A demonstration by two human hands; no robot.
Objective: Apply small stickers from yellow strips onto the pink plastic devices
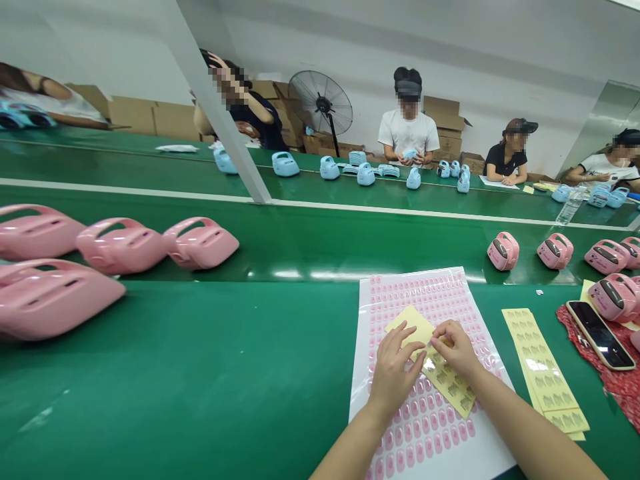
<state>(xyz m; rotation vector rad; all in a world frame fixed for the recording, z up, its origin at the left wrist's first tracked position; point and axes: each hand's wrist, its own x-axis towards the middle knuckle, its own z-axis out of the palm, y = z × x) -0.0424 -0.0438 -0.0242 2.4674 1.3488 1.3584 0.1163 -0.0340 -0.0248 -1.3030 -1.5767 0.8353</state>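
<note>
A yellow sticker strip (453, 383) lies slantwise on a white sheet of small pink stickers (425, 300) on the green table. My left hand (395, 370) rests on the strip's upper part, fingers stretched toward its middle. My right hand (455, 347) pinches at the strip's middle, fingertips pressed together on something too small to make out. Both hands meet at the same spot.
Another yellow sticker strip (545, 370) lies to the right, beside a phone (600, 333) on red cloth (620, 387). Pink plastic housings (120, 243) sit at left, and pink units (554, 251) at right. Several people work behind blue units (285, 164) across the conveyor.
</note>
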